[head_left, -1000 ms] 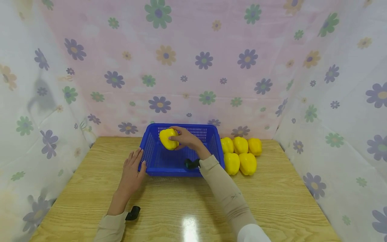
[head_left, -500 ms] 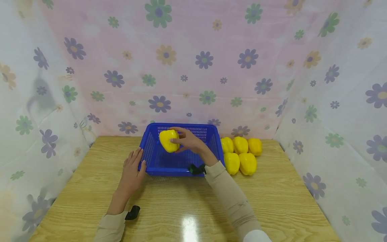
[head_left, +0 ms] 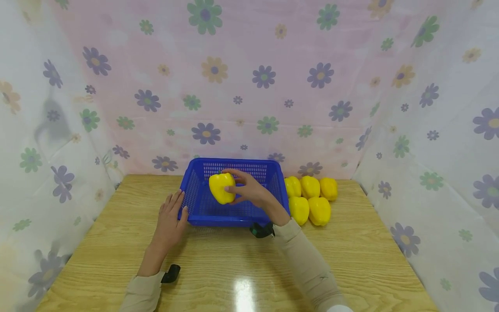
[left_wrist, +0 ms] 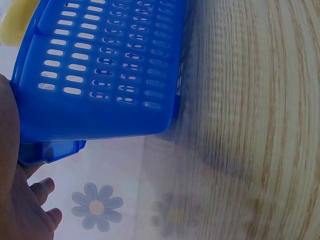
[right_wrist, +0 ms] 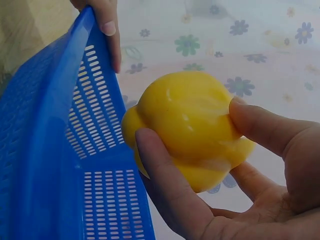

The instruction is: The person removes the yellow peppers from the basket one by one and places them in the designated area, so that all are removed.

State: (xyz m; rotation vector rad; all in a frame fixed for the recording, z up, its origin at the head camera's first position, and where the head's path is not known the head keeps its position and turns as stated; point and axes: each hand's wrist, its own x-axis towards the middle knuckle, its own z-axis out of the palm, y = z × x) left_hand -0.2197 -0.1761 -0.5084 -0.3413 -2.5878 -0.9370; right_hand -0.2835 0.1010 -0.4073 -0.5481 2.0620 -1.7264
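My right hand (head_left: 249,190) grips a yellow bell pepper (head_left: 222,188) above the blue basket (head_left: 226,219), thumb and fingers on its sides. In the right wrist view the same pepper (right_wrist: 185,120) looks glossy and lobed, and the fingers (right_wrist: 175,195) curl round its lower side. My left hand (head_left: 169,221) rests at the basket's left rim, near the front corner. Its fingers look mostly straight from above. From the left wrist, part of that hand (left_wrist: 25,205) shows beside the basket's slotted wall (left_wrist: 105,75), with the fingertips past the corner.
Several more yellow bell peppers (head_left: 319,211) stand in two rows against the basket's right side. The basket sits at the back of a wood-grain table (head_left: 218,268). Flower-patterned cloth (head_left: 241,78) hangs behind and at both sides.
My right hand has drawn the pepper slightly right and toward me, and the forearm has shifted right and nearer. The left hand and the basket have stayed put.
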